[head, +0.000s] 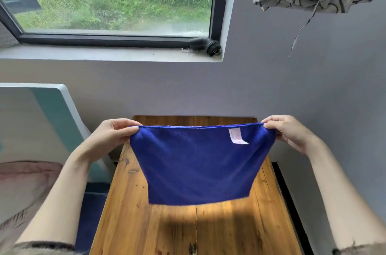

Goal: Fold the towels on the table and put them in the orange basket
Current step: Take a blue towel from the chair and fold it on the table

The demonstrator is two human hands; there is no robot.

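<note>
**Blue towel up and stretched, ready for a fold**

Centre of the frame: the blue towel (198, 167) hangs above the wooden table (146, 223), top edge pulled taut. Left hand (113, 135) pinches the upper-left corner, right hand (289, 132) pinches the upper-right, fingers curled round the hem. It looks light, soft and limp, likely to sag and swing, so the corners are the sensible grip. White label (237, 136) sits near the right corner. No orange basket in view.
</note>
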